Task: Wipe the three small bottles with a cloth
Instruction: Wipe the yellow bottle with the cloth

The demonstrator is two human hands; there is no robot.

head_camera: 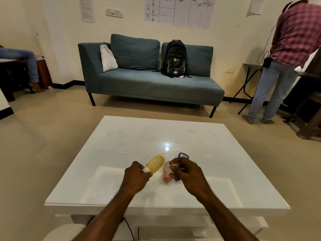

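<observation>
Left hand gripping yellow bottle at white neck, fingers clenched round it; bottle tilting toward 1 o'clock, lying at table centre, near edge. Right hand hovering at 3 o'clock of yellow bottle, fingers curling over pink bottle and purple bottle; cannot tell which it is grasping. Pink bottle lying flat, purple one showing just beside it at 2 o'clock. Sofa with backpack standing at 12 o'clock.
</observation>
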